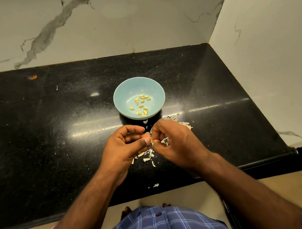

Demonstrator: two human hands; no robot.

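Here, in the head view, we see the left hand and right hand meeting above the black table, both pinching one small garlic clove between curled fingertips. Just beyond them stands a pale blue bowl holding peeled cloves. Papery skins lie scattered under and right of the hands.

Left hand, right hand pinch garlic clove over peel scraps — blue bowl holding peeled cloves just beyond.
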